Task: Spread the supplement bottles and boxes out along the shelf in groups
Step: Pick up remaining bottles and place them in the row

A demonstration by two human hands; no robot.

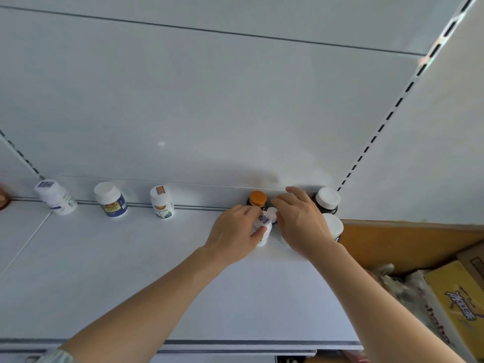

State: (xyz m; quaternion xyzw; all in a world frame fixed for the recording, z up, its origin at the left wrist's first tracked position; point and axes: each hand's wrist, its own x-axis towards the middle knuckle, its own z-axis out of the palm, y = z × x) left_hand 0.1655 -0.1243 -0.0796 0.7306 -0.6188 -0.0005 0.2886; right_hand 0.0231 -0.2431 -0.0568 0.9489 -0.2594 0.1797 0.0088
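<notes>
Left hand [237, 233] grips barcode-labelled white bottle [264, 230].

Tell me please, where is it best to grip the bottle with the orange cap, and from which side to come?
Probably by the cap, from above. The orange-capped bottle stands upright against the back wall, and its cap is the one part clearly free. Both hands and a small white bottle crowd its front, so its dark body is mostly hidden. A side grip looks awkward until they move.

Bare forearms, a pale patterned sleeve [56, 357] at the left elbow.
</notes>
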